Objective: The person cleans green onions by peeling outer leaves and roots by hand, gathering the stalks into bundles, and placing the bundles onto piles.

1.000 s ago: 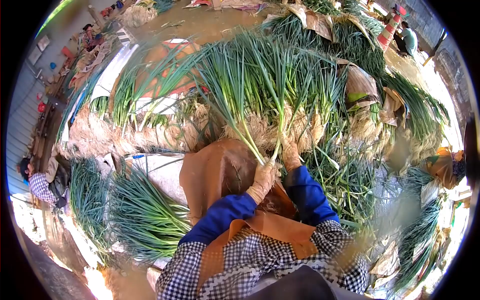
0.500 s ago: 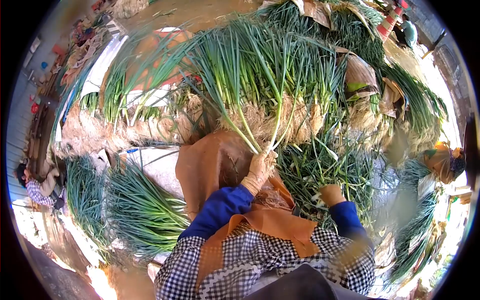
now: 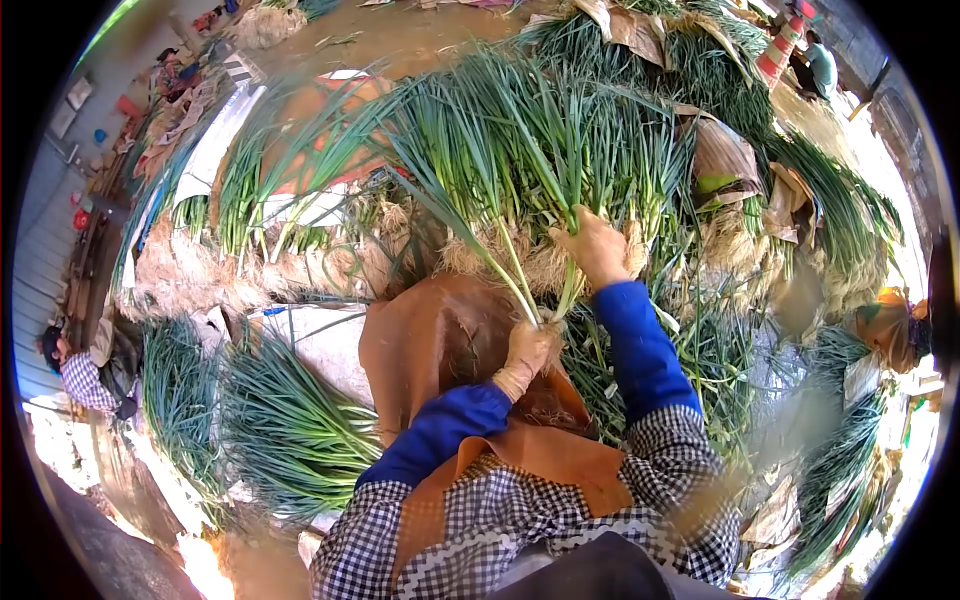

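In the head view my left hand (image 3: 528,357), closed low over the lap, grips a few green onions (image 3: 515,270) at their root ends. Their pale stalks fan upward and the long leaves spread away from me. My right hand (image 3: 597,250) is up along the right side of these stalks, its fingers closed round a green onion stalk above the left hand. Just behind it stands a thick row of green onions (image 3: 480,130) with shaggy roots toward me. A brown apron (image 3: 430,320) covers my lap beneath the left hand.
Loose green leaves (image 3: 715,345) lie in a heap at my right. A pile of green onions (image 3: 290,425) rests at my left beside a white sack (image 3: 325,345). One person (image 3: 85,375) sits at far left, another (image 3: 818,68) at upper right. More onion rows stretch along both sides.
My right hand has moved from the leaf heap at lower right up and forward onto the held stalks. The left hand has lowered slightly, keeping its grip on the green onions.
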The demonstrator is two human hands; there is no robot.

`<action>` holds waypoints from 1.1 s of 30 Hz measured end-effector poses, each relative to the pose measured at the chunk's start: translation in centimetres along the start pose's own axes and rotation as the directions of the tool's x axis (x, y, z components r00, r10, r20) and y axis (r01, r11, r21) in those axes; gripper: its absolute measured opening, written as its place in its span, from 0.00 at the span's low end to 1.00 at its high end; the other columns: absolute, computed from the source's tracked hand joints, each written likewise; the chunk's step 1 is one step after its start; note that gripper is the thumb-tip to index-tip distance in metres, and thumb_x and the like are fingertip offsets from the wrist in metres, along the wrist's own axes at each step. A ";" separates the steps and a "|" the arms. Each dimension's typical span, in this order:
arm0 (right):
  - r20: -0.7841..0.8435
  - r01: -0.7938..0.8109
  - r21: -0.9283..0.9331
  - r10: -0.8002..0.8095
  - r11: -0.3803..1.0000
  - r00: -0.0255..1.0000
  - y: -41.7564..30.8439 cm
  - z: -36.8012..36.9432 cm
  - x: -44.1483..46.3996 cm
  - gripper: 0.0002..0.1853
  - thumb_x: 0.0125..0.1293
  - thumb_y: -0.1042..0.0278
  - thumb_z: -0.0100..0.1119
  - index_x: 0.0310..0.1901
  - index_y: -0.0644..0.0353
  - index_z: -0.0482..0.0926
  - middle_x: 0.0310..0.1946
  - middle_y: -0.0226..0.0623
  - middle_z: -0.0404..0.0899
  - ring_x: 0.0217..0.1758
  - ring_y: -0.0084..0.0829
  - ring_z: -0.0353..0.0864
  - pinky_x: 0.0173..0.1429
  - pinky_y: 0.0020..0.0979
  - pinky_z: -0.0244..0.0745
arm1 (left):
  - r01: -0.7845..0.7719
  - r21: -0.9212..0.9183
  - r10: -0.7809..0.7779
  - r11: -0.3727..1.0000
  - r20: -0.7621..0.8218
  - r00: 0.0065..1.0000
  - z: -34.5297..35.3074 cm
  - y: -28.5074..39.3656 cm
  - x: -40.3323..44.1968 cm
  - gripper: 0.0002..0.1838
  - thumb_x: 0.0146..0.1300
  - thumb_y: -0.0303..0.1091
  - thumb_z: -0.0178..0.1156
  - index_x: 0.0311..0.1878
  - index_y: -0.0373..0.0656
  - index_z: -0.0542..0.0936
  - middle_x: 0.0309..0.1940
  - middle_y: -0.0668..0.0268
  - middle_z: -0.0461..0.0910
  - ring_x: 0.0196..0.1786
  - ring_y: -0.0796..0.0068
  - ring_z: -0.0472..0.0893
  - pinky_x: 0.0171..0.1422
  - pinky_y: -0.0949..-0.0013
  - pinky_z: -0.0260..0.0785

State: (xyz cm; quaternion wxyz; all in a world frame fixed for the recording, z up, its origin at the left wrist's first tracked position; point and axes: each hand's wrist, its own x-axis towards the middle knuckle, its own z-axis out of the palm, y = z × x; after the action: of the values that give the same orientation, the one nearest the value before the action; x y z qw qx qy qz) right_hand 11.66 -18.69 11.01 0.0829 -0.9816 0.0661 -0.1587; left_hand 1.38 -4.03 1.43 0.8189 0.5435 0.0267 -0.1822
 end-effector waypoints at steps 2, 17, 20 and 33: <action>0.064 0.048 -0.130 -0.040 0.990 0.997 0.3 1.7 1.3 0.22 0.60 0.41 0.52 0.37 0.54 0.75 0.15 0.27 0.70 0.13 0.19 0.63 0.18 0.26 0.64 | 0.153 0.008 -0.153 0.988 -0.031 0.988 0.1 0.6 -0.1 0.08 0.55 0.20 0.59 0.36 0.39 0.71 0.26 0.64 0.75 0.24 0.76 0.74 0.28 0.73 0.71; 0.911 0.339 -0.197 0.044 0.920 0.410 19.3 -1.1 -21.6 0.09 0.61 0.62 0.53 0.33 0.58 0.78 0.22 0.31 0.74 0.25 0.33 0.76 0.28 0.30 0.73 | 0.266 -0.109 -0.193 0.958 0.441 0.876 -2.0 4.2 1.7 0.11 0.63 0.28 0.50 0.43 0.31 0.75 0.33 0.56 0.79 0.33 0.71 0.80 0.39 0.71 0.76; 0.162 0.484 0.107 -0.496 0.868 0.853 15.5 -0.2 -11.4 0.16 0.62 0.59 0.52 0.20 0.57 0.68 0.13 0.27 0.66 0.13 0.18 0.64 0.15 0.24 0.63 | 0.176 -0.325 0.004 0.929 0.484 0.875 -1.0 12.3 -0.5 0.06 0.58 0.23 0.53 0.40 0.41 0.73 0.37 0.57 0.78 0.38 0.68 0.80 0.38 0.71 0.78; 0.271 -0.179 0.330 0.088 0.927 0.958 7.2 -2.9 7.6 0.18 0.52 0.50 0.58 0.34 0.58 0.81 0.26 0.38 0.80 0.29 0.35 0.79 0.38 0.36 0.75 | 0.272 -0.639 -0.111 0.720 0.280 0.953 -5.4 4.3 2.8 0.13 0.60 0.29 0.55 0.49 0.43 0.73 0.30 0.67 0.74 0.43 0.66 0.77 0.45 0.65 0.73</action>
State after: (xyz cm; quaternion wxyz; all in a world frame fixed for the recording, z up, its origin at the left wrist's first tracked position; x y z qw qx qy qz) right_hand 17.09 -27.34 14.66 0.2751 -0.9562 0.0928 -0.0360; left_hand 6.21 1.50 2.35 0.9334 0.1828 0.0552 -0.3039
